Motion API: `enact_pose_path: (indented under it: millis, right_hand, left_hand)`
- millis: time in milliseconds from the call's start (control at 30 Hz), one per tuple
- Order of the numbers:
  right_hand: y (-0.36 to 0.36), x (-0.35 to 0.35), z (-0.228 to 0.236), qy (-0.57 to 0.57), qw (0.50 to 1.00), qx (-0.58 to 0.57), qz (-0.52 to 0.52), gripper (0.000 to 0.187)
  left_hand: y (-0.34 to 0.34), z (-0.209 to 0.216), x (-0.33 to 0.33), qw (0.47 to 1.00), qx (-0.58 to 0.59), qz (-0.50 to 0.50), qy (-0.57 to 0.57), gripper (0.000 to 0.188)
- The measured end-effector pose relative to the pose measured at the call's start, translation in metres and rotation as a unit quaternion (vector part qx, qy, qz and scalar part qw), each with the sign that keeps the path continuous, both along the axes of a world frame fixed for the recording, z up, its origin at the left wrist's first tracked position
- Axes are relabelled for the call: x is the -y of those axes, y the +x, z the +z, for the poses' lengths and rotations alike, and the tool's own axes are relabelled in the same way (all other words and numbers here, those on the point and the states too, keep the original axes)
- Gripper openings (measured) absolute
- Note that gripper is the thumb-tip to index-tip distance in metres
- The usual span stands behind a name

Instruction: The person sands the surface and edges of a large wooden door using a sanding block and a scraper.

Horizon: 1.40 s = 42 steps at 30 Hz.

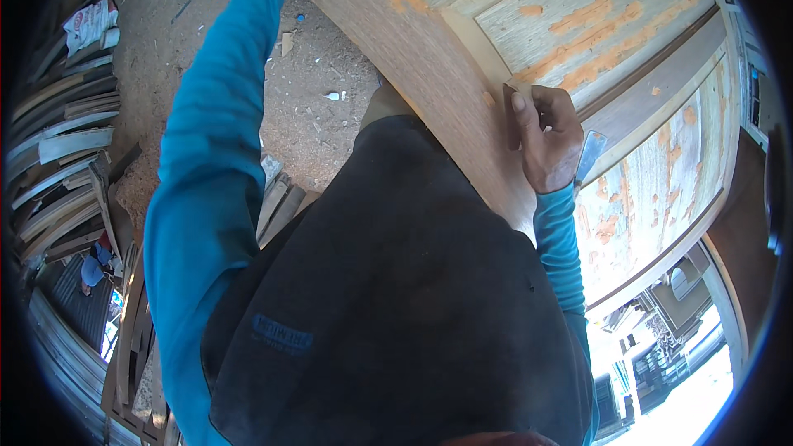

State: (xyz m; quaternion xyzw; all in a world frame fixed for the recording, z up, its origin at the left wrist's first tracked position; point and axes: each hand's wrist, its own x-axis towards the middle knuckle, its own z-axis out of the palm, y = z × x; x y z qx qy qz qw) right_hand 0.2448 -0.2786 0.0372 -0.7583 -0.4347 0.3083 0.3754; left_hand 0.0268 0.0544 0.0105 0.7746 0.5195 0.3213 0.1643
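A wooden panelled door (396, 45) lies in front of me and to the right, with orange filler smeared in streaks over its panels. My right hand (552, 134) rests on the door's near frame board, fingers bent and thumb pressed down. Pinched in it is a folded brown sheet that looks like sandpaper (513, 120). Beside the right wrist, a flat metal scraper blade (591, 155) lies on the door. My left arm, in a blue sleeve (219, 91), stretches to the top edge by the door's far corner; the hand there is cut off.
Stacked wood offcuts (70, 149) line the left side, with a white sack (91, 25) on top. Short boards (282, 206) lie by my left side. Dusty ground (314, 107) with scraps shows between. Another person (97, 264) is far off at lower left.
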Motion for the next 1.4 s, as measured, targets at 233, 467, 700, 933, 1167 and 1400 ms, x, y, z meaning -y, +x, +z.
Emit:
enact_pose_path:
  millis: [233, 467, 700, 933, 1167, 1400]
  right_hand:
    - [-0.033, 0.019, 0.023, 0.064, 0.949, -0.264, -0.158, 0.024]
    - [0.006, 0.072, 0.020, 0.033, 0.945, 0.313, -0.084, 0.034]
    - [0.039, 0.132, -0.009, -0.126, 0.956, 0.197, -0.175, 0.035]
    - [0.018, 0.071, -0.006, 0.051, 0.971, 0.224, -0.069, 0.021]
    - [-0.017, -0.036, -0.015, 0.078, 0.967, 0.217, 0.112, 0.021]
    - [-0.021, -0.065, -0.024, 0.090, 0.965, 0.194, 0.153, 0.015]
  left_hand:
    - [0.028, 0.029, 0.232, 0.834, 0.191, -0.330, -0.400, 0.047]
    - [0.008, 0.017, 0.250, 0.880, 0.222, -0.238, -0.347, 0.041]
    - [-0.015, -0.007, 0.098, 0.952, 0.286, -0.070, -0.084, 0.040]
    - [0.006, -0.032, 0.060, 0.988, 0.139, 0.036, 0.059, 0.040]
    - [0.006, -0.030, 0.060, 0.989, 0.132, 0.045, 0.041, 0.040]
    - [0.006, -0.027, 0.062, 0.988, 0.149, 0.043, 0.016, 0.041]
